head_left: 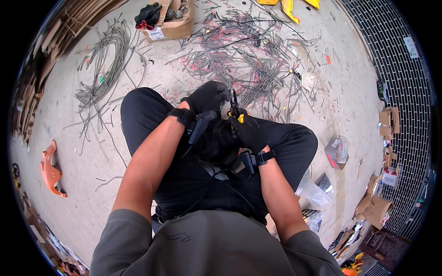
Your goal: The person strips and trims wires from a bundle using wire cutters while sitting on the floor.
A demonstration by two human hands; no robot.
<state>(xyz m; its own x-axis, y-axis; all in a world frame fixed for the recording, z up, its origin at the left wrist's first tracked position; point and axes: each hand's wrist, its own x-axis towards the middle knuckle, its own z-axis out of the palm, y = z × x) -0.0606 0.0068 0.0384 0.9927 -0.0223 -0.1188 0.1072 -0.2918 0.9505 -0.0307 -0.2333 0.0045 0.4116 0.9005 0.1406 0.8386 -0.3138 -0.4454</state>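
Note:
My right hand (251, 133), in a black glove, is closed round a pair of pliers with yellow-and-black handles (240, 118). Their dark jaws point away from me, beside the fingertips of my left hand (207, 97). That hand is gloved in black too, its fingers pinched together. Whatever lies between them is too small to make out. Both hands are above my lap, between my bent knees. A dark bundle below them blends into my black trousers, so its kind cannot be told.
Cut grey and red cable pieces (248, 69) litter the floor ahead. Far left lies a coil of grey cable (110, 60). A cardboard box (177, 27) stands at the back, black gloves (148, 16) on it. An orange curved panel (49, 170) lies left, a small box (336, 152) right.

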